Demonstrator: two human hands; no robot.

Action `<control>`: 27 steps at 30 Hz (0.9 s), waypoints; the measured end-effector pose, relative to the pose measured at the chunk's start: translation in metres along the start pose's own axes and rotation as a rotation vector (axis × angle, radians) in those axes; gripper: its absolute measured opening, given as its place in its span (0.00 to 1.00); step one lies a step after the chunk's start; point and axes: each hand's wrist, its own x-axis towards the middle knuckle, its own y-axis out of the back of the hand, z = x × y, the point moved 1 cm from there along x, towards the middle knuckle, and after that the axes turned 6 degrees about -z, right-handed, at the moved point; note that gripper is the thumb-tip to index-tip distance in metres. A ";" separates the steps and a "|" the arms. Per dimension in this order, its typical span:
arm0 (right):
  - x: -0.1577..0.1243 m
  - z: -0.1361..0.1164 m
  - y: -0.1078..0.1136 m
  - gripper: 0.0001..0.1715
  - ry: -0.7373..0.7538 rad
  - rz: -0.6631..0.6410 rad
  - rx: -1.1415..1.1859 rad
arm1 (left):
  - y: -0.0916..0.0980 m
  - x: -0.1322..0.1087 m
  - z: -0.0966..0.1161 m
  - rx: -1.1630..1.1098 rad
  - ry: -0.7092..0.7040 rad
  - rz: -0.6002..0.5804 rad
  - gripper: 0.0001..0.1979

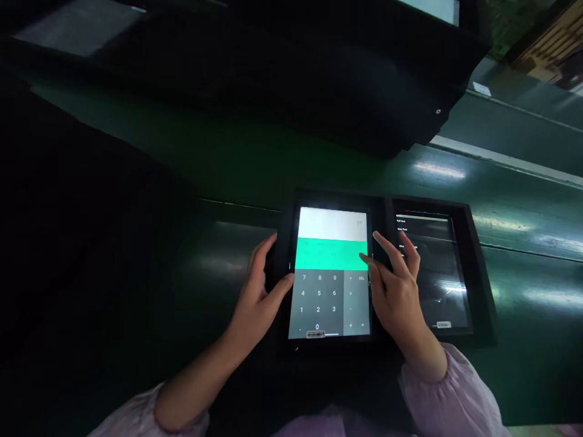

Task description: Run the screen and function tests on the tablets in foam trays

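Note:
A lit tablet lies in or over the left part of a black two-part tray. Its screen shows a calculator: white display on top, green band, grey number keys below. My left hand grips the tablet's left side, thumb on the bezel, the other fingers curled at the edge and partly hidden in shadow. At the right edge, my right hand has its fingers spread, one fingertip on the green band. The thumb is by the tablet's right edge. Other fingers reach over the strip between the tablets.
A second tablet with a dark screen and a short text list sits in the tray's right part. Dark green bench surface with light reflections surrounds it. Black cloth hangs beyond. A pale screen shows at the top edge.

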 end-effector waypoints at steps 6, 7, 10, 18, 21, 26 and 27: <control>0.001 -0.020 -0.001 0.18 0.217 -0.192 0.048 | -0.006 0.001 -0.001 0.078 -0.022 -0.021 0.39; 0.001 -0.024 -0.002 0.18 0.245 -0.233 0.033 | -0.006 0.001 0.000 0.078 -0.026 -0.018 0.38; 0.001 -0.029 -0.004 0.18 0.266 -0.274 -0.006 | -0.007 0.002 0.001 0.093 -0.029 -0.005 0.36; -0.001 -0.001 0.006 0.18 0.015 0.023 0.053 | -0.006 0.003 -0.001 0.179 -0.063 -0.019 0.40; -0.002 0.005 0.004 0.18 -0.014 0.011 0.024 | -0.003 0.001 -0.001 0.130 -0.052 -0.015 0.37; 0.000 -0.002 0.001 0.18 0.051 -0.058 -0.031 | 0.007 0.004 0.001 0.035 0.014 -0.014 0.32; 0.001 -0.005 0.000 0.18 0.070 -0.089 -0.048 | 0.009 0.005 0.002 0.016 0.038 -0.017 0.32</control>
